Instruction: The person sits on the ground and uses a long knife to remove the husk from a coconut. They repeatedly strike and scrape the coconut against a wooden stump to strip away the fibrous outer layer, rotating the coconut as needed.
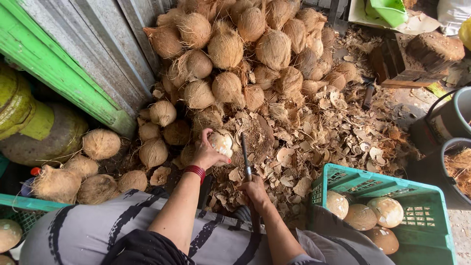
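My left hand (208, 154) grips a partly husked pale coconut (222, 143) resting on a worn wooden stump (255, 137). A red band circles that wrist. My right hand (255, 189) holds the handle of a long dark blade (244, 152), which stands upright just right of the coconut. My lap, in grey and black striped cloth, fills the bottom of the view.
A big heap of brown fibrous coconuts (235, 44) is piled against a grey and green metal wall (73, 64). More coconuts (100, 144) lie at left. A teal crate (431, 230) at right holds several peeled coconuts. Husk chips (314, 142) cover the ground. Dark buckets (456, 118) stand far right.
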Demonstrator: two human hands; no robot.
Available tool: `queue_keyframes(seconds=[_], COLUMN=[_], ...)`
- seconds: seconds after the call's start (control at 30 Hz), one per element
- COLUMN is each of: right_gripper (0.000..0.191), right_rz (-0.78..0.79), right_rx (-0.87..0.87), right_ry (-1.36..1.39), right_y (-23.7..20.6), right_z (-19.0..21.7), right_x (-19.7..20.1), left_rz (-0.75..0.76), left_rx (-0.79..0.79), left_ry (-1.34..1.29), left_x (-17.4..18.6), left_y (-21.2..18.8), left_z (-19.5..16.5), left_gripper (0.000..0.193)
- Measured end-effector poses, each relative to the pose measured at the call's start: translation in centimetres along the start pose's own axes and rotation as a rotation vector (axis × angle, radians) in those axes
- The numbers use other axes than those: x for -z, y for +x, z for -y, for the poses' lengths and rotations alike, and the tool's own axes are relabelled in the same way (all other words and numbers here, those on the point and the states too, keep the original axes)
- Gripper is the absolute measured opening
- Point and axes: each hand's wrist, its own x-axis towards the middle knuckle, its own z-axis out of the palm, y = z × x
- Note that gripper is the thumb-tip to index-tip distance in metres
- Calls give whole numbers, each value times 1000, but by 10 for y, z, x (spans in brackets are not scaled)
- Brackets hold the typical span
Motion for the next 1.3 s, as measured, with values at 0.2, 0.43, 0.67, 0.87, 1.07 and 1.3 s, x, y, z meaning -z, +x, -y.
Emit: queue_keyframes(seconds=[0.2,0.43,0.67,0.87,1.07,1.3], right_gripper=[11,16,17,14,8,19], right_rz=[-79,-43,8,-196,-83,-84], right_rx=[514,159,222,661,-123,532], right_ry=[-158,-57,-152,-226,30,-238], right_y=[-20,-18,-39,-27,-16,-36], right_z=[35,12,42,16,5,51], right_x=[-7,-28,-10,-25,-14,-9], left_rz=[-44,-105,-88,-149,-89,234], left_rx=[0,49,-24,-26,-168,128], left_ry=[-84,-62,-55,-46,-106,-173], left_x=[-6,-26,-15,-30,-3,25], left_y=[-18,-35,-32,-29,-19,-3], left_z=[-13,-31,-26,-10,1,-12], left_gripper=[131,122,125,123,125,131])
